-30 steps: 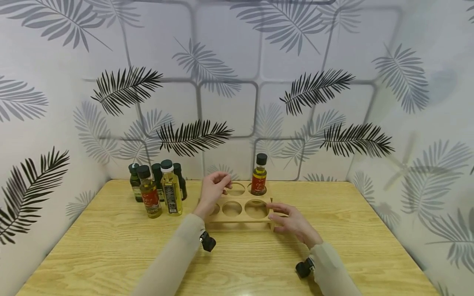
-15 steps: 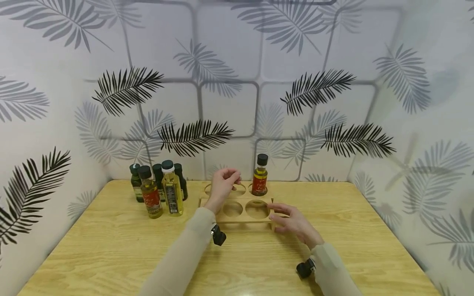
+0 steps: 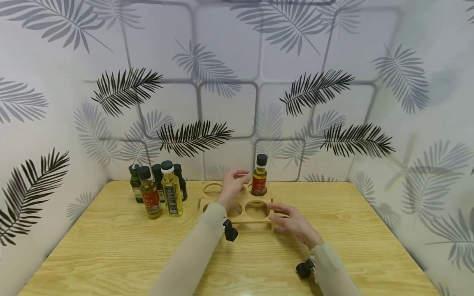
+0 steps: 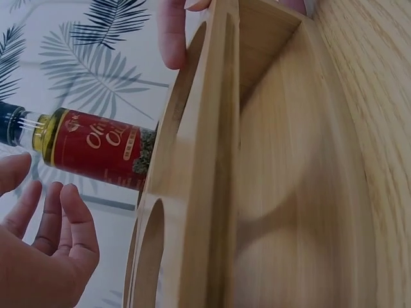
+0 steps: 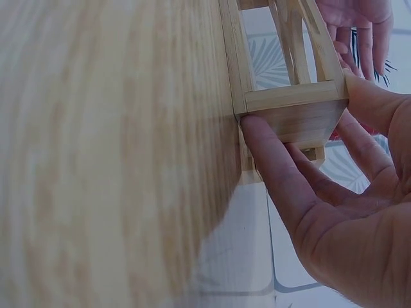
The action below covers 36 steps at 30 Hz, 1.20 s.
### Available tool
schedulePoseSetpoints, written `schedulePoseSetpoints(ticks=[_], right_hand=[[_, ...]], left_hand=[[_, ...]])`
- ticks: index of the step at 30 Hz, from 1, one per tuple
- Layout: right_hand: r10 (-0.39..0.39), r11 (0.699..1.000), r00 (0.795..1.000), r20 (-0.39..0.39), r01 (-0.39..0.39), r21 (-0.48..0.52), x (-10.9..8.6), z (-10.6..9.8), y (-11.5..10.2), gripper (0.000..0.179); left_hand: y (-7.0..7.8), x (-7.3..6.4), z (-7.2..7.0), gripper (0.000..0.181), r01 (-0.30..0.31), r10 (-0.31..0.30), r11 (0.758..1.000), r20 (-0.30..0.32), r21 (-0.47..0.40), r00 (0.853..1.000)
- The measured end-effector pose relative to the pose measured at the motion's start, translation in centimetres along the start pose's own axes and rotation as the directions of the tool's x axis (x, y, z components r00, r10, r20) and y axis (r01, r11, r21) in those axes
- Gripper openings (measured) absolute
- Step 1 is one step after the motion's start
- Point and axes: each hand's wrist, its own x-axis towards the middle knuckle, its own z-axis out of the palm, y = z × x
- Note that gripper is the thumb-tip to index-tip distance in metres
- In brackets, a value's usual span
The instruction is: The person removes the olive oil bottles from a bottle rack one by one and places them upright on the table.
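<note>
My left hand [image 3: 233, 186] hovers over the wooden bottle rack [image 3: 244, 219], just left of an olive oil bottle [image 3: 259, 183] with a red label and black cap. That bottle stands upright in the rack's back right hole. In the left wrist view, the loosely curved fingers of my left hand [image 4: 48, 260] face the bottle [image 4: 96, 147], with a gap between them. At the rack's right end is my right hand [image 3: 294, 224]. Its extended fingers and thumb touch the end panel [image 5: 298, 122] in the right wrist view. The forearm partly hides the rack's front left.
Several bottles stand together left of the rack: a red-labelled oil bottle [image 3: 150, 199], a clear yellow oil bottle [image 3: 172, 193] and darker green ones behind. All are on the wooden table [image 3: 111, 246]. A leaf-patterned wall [image 3: 229, 102] rises behind the table.
My left hand has moved right across the rack toward the bottle in it, and its fingers have spread somewhat. The right hand and the bottles have stayed put.
</note>
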Motion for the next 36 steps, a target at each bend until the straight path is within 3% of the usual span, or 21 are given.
schedulePoseSetpoints(ticks=[16, 32, 36], right_hand=[[0.000, 1.000, 1.000, 0.016, 0.000, -0.002, 0.2, 0.1, -0.4, 0.042], [-0.003, 1.000, 1.000, 0.012, 0.003, -0.001, 0.1, -0.1, 0.0, 0.047], [0.007, 1.000, 1.000, 0.003, -0.007, -0.012, 0.0, -0.1, 0.0, 0.046]], left_hand=[[-0.5, 1.5, 2.0, 0.041, -0.029, 0.026, 0.998, 0.061, 0.054, 0.998], [-1.3, 1.3, 3.1, 0.051, -0.096, 0.083, 0.992, 0.158, 0.077, 0.984], [-1.4, 1.3, 3.2, 0.051, -0.084, 0.071, 0.994, 0.165, 0.075, 0.984]])
